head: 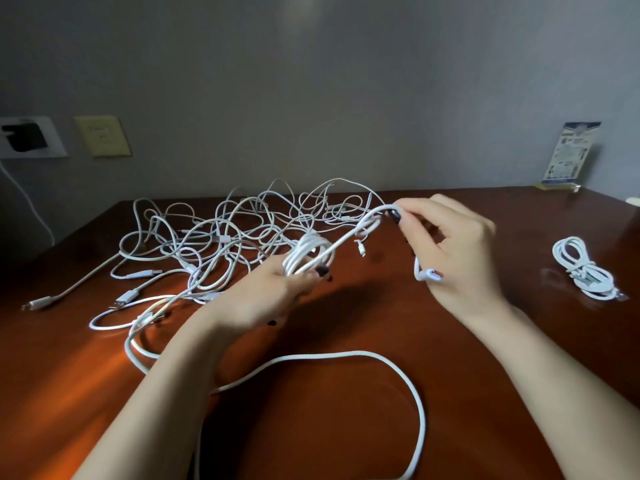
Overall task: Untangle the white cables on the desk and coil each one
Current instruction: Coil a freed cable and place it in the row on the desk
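While the tangle of white cables (214,233) is lying unsorted across the far left of the wooden desk (311,427), one cable is being coiled above the desk's middle. A partial coil (308,252) is being gripped by the left hand (263,299), with the fingers curled round the gathered turns. The running strand (349,237) is being pinched between thumb and fingertips of the right hand (457,258), just right of the coil. A further bend of white cable is being held under that hand's lower fingers. A long slack loop (419,403) is trailing over the near desk. One finished coil (585,271) is lying well apart at the right. The step is being judged as winding. Another turn is being called for next, with slack being drawn clear of the tangle so that no snag is being tightened.
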Action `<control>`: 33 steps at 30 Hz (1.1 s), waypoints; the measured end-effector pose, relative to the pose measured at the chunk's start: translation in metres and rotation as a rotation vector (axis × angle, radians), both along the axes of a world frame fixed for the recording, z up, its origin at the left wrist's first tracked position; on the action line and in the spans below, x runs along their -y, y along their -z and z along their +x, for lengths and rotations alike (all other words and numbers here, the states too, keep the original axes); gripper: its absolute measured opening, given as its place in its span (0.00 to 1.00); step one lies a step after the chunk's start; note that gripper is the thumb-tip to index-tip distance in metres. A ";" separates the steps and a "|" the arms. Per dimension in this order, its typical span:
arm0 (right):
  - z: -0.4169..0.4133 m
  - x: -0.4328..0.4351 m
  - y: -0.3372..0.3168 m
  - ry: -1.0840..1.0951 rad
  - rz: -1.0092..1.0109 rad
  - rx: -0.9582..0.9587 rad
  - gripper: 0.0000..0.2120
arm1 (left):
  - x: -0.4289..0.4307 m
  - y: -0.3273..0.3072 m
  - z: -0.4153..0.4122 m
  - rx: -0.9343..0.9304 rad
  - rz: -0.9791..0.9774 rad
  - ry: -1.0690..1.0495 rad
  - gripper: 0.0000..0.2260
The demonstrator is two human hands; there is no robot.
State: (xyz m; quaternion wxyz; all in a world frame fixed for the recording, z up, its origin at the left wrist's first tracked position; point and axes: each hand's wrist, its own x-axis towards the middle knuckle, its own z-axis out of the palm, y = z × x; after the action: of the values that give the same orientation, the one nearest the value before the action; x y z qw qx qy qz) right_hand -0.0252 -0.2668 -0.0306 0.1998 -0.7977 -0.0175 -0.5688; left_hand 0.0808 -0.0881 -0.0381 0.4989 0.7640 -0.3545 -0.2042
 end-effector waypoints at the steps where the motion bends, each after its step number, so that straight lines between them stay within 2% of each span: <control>1: 0.000 -0.001 0.000 0.006 0.014 0.027 0.06 | 0.000 0.002 0.000 0.116 0.057 0.000 0.10; 3: -0.001 -0.007 -0.001 0.024 -0.009 0.091 0.06 | 0.004 0.009 0.005 0.318 0.168 -0.005 0.06; 7: -0.003 -0.011 0.000 0.006 -0.057 0.162 0.08 | 0.007 0.008 -0.005 0.676 0.402 0.004 0.05; 10: -0.001 -0.003 0.000 0.027 -0.056 0.142 0.08 | 0.010 0.003 -0.021 0.855 0.366 0.157 0.09; 13: 0.005 0.007 0.006 0.045 -0.039 0.046 0.07 | 0.015 0.002 -0.030 0.938 0.290 0.273 0.12; 15: 0.008 0.009 0.013 0.034 -0.048 -0.042 0.06 | 0.018 0.003 -0.033 0.861 0.184 0.342 0.15; 17: 0.012 0.011 0.018 0.013 -0.049 -0.162 0.07 | 0.015 0.003 -0.032 0.681 -0.008 0.366 0.15; 20: 0.015 0.014 0.019 0.029 -0.039 -0.260 0.11 | 0.009 0.002 -0.026 0.455 -0.203 0.246 0.09; 24: 0.012 0.010 0.016 -0.075 0.064 -0.277 0.06 | 0.012 0.004 -0.013 0.158 -0.326 0.007 0.18; 26: 0.010 0.008 0.015 -0.174 0.167 -0.397 0.11 | 0.009 0.007 -0.010 0.153 -0.299 -0.002 0.27; 29: 0.008 0.006 0.012 -0.340 0.232 -0.567 0.27 | 0.006 0.006 -0.013 0.080 -0.225 0.085 0.32; 33: 0.004 0.004 0.005 -0.533 0.345 -0.694 0.24 | 0.001 -0.008 -0.018 -0.101 -0.073 0.264 0.29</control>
State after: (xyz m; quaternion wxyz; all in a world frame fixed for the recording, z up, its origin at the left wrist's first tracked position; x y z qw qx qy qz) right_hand -0.0211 -0.2710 -0.0353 0.4624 -0.8636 -0.0592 -0.1918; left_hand 0.0628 -0.0889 -0.0305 0.5125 0.6808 -0.4334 -0.2934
